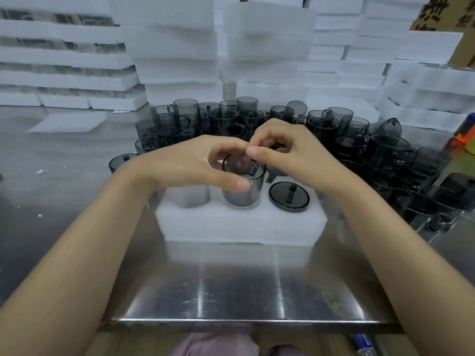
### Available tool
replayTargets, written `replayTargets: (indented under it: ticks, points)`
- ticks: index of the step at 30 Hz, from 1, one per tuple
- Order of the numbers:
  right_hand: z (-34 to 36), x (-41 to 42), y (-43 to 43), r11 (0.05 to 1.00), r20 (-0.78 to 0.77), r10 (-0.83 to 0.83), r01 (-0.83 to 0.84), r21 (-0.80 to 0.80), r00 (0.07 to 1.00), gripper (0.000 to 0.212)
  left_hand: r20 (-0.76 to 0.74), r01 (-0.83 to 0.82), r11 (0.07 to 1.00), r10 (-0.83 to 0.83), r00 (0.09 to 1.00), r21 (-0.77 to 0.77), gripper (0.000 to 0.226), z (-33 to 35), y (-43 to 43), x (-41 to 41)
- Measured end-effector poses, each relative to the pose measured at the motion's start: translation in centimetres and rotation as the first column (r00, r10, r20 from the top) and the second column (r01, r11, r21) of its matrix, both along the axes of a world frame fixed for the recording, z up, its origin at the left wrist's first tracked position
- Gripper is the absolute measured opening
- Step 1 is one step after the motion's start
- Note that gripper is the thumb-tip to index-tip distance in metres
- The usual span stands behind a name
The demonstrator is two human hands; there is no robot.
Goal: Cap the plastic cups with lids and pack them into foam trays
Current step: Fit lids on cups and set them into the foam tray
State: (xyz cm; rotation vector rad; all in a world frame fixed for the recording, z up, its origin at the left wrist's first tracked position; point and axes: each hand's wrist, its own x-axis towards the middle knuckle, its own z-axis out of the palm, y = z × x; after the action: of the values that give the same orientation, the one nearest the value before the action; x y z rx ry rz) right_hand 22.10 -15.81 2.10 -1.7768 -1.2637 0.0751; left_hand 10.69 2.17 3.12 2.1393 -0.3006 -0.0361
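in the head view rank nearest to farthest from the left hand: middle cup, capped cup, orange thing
1. middle cup, gripped by the left hand
2. capped cup, right slot of the foam tray
3. orange thing, far right edge

A brushed stainless-steel desk (239, 286) reflects light in pale streaks; white foam stacks (169, 47) wall off the back, with a printed brown cardboard box (462, 50) at far right.

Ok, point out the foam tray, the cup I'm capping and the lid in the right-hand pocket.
foam tray (239, 227): head view, front wall.
cup being capped (244, 196): head view, smoky side wall.
lid in the right-hand pocket (279, 194): head view, flat top.
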Motion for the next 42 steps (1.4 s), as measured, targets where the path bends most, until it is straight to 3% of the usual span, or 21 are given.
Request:
replayTargets:
  ticks: [9,13,18,26,30,35,37,39,42]
  points:
    - [-0.4,0.3,0.0,0.997,-0.099,0.061,-0.064,-0.037,0.993,0.012,-0.024,0.020,1.000,-0.019,1.000,0.016,0.067,-0.1,0.3,0.2]
    - [-0.4,0.1,0.1,0.996,-0.073,0.065,-0.069,-0.057,0.995,0.017,-0.044,0.010,1.000,-0.009,0.999,0.016,0.044,-0.2,0.6,0.3]
    - [-0.5,-0.2,0.4,0.988,-0.040,0.062,-0.067,-0.138,0.997,0.030,0.061,-0.066,0.990,0.058,0.996,0.126,0.022,-0.3,0.1,0.4]
    - [-0.7,0.6,0.1,0.978,-0.062,0.035,-0.047,-0.204,0.997,0.019,0.172,-0.173,0.966,0.141,0.975,0.190,0.013,-1.0,-0.6,1.0]
    - [-0.5,0.7,0.0,0.940,-0.027,0.101,-0.104,-0.326,0.995,0.010,0.213,-0.160,0.941,0.097,0.972,0.300,0.005,-1.6,-0.8,1.6]
    - [-0.6,0.9,0.2,0.927,0.007,0.088,-0.080,-0.366,0.996,0.011,0.219,-0.116,0.893,0.020,0.976,0.435,0.011,-1.7,-1.0,1.8]
    - [-0.6,1.0,0.0,0.939,0.028,0.074,-0.060,-0.340,0.997,0.011,0.216,-0.122,0.897,0.030,0.976,0.424,0.019,-1.5,-0.7,1.5]
    - [-0.7,1.4,-0.2,0.981,0.016,-0.016,0.019,-0.192,1.000,0.009,0.183,-0.113,0.921,0.047,0.982,0.373,0.030,-1.3,-0.5,1.1]
    - [-0.7,2.9,-0.8,0.942,0.151,-0.336,0.332,0.049,0.930,0.010,0.115,-0.085,0.939,0.049,0.992,0.333,0.048,-0.9,-0.3,0.6]
